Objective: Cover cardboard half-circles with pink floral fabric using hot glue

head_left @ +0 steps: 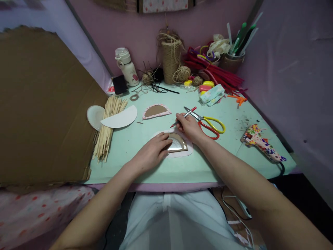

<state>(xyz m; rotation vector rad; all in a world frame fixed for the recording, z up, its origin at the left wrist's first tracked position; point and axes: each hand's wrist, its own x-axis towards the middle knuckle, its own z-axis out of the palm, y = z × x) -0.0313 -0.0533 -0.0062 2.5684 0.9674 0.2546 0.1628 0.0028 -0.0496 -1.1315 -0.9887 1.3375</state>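
Observation:
My left hand [153,151] lies flat with fingers pressed on a brown cardboard semicircle [178,143] that rests on a piece of pale fabric [187,150] on the mint-green table [156,170]. My right hand [189,126] is closed on a red and silver pen [185,116], its tip at the upper edge of the cardboard piece. A second cardboard semicircle edged with pink fabric [156,111] lies just beyond.
Red and yellow scissors [209,123] lie right of my right hand. A floral glue gun [261,143] sits at the right edge. Bamboo sticks [108,126], paper plates [95,116] and a big cardboard sheet [39,104] are left. Twine rolls [171,57], pipe cleaners [215,73] and a bottle [127,67] stand at the back.

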